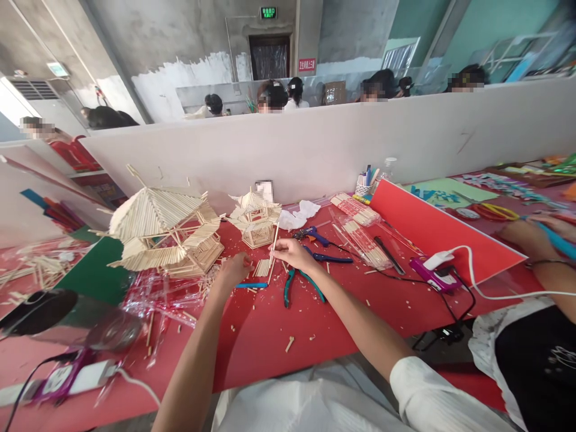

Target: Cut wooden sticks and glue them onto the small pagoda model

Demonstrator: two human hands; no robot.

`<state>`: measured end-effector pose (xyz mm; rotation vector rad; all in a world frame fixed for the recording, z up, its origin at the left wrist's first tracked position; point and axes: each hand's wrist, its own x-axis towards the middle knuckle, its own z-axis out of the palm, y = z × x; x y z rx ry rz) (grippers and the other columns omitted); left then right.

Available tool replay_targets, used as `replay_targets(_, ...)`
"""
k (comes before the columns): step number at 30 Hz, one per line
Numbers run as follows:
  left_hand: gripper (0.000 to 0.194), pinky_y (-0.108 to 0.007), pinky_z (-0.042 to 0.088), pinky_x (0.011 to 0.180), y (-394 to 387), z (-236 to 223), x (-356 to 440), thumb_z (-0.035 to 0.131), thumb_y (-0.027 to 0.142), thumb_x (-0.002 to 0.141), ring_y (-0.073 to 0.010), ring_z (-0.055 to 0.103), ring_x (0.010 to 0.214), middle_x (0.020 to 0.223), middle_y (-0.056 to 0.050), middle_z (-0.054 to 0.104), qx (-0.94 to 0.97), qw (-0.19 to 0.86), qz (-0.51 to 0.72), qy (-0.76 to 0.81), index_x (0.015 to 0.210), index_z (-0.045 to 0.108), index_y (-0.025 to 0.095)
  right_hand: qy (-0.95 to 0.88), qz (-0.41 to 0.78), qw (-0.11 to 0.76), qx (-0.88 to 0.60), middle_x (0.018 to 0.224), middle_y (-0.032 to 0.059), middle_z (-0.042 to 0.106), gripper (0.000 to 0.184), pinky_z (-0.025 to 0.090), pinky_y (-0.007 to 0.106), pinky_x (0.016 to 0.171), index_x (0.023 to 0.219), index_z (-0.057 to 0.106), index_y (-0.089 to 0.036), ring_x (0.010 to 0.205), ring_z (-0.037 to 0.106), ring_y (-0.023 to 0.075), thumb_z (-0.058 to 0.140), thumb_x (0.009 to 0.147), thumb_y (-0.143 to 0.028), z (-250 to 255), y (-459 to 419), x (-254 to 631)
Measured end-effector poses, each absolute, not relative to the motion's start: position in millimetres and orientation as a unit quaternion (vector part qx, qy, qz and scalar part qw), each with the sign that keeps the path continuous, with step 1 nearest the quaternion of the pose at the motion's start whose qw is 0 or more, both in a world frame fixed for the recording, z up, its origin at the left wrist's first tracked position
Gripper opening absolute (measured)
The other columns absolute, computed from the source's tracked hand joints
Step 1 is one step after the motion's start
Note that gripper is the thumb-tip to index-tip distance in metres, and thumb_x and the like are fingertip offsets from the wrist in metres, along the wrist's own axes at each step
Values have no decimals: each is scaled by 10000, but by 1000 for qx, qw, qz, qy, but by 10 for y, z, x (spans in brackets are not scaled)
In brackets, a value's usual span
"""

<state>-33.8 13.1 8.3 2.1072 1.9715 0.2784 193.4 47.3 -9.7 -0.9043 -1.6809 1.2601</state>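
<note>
My right hand (pixel 291 253) is closed in a pinch on a thin wooden stick (pixel 271 267), which stands nearly upright. Just to its left, my left hand (pixel 234 268) has its fingers curled together; anything between them is too small to make out. Between the hands a row of short cut sticks (pixel 260 268) lies side by side on the red table. A blue strip-like tool (pixel 251 285) rests below that row. Green-handled pliers (pixel 305 287) lie under my right wrist. Behind my hands stands a small pavilion model made of sticks (pixel 255 221), with a larger stick pavilion (pixel 164 231) to the left.
A blue glue gun (pixel 315 235) and bundles of wrapped sticks (pixel 364 240) lie to the right, near a red board (pixel 432 231) and a purple power strip (pixel 436 274). At left are a clear bottle (pixel 96 321) and crumpled plastic. Another person's arm (pixel 546 264) is far right.
</note>
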Motion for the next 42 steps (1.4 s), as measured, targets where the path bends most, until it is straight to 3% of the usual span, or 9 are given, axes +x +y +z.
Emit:
replay_targets(4, 225, -297, 481, 794, 120, 125, -288, 550, 310, 914, -243, 701, 932, 997, -103, 749, 741, 124, 160, 641, 1069, 667, 197, -656, 509, 417, -369, 846, 70, 720, 327, 520, 287, 652, 926, 695, -144, 753, 667, 192, 751, 737, -405, -74, 461, 1937)
replay_targets(9, 347, -267, 512, 751, 99, 190, -144, 623, 417, 871, -193, 693, 846, 1000, -81, 743, 783, 317, 261, 468, 1129, 644, 187, -646, 483, 461, -370, 844, 66, 721, 289, 532, 309, 728, 864, 680, -159, 789, 681, 200, 763, 726, -399, -119, 510, 1927)
replay_targets(11, 353, -258, 507, 721, 90, 167, -85, 647, 416, 853, -182, 684, 796, 936, -69, 748, 769, 342, 286, 457, 1116, 654, 180, -634, 491, 474, -363, 850, 63, 717, 301, 536, 312, 733, 855, 673, -165, 791, 682, 201, 769, 721, -416, -137, 522, 1925)
replay_targets(23, 223, -231, 464, 661, 60, 113, -2, 610, 339, 856, -152, 632, 690, 776, -30, 727, 760, 300, 298, 492, 944, 732, 175, -661, 503, 429, -356, 802, 49, 701, 319, 502, 295, 708, 804, 664, -167, 769, 650, 192, 771, 719, -456, -77, 464, 1943)
replay_targets(32, 264, -236, 458, 642, 53, 102, 3, 562, 414, 879, -166, 660, 684, 751, -20, 731, 748, 324, 268, 513, 923, 708, 198, -674, 501, 417, -346, 838, 63, 730, 286, 505, 304, 744, 812, 682, -161, 805, 677, 208, 765, 746, -426, -61, 434, 1956)
replay_targets(38, 221, -244, 410, 652, 44, 187, -30, 540, 341, 892, -178, 656, 712, 743, -39, 721, 759, 208, 196, 585, 847, 708, 204, -725, 414, 385, -394, 897, 82, 741, 211, 518, 309, 738, 915, 698, -182, 846, 692, 223, 701, 833, -377, 30, 368, 1970)
replay_targets(40, 215, -248, 396, 658, 53, 212, -85, 536, 315, 894, -193, 668, 757, 772, -58, 726, 750, 161, 166, 619, 860, 715, 202, -749, 345, 379, -420, 907, 83, 740, 194, 512, 315, 750, 945, 711, -193, 829, 686, 218, 688, 854, -364, 211, 276, 1997)
replay_targets(42, 206, -250, 390, 663, 59, 234, -162, 539, 303, 890, -207, 679, 800, 811, -70, 737, 741, 144, 132, 643, 864, 718, 203, -775, 363, 366, -366, 901, 71, 736, 226, 517, 304, 738, 945, 723, -201, 816, 685, 207, 633, 901, -404, 480, 88, 2021)
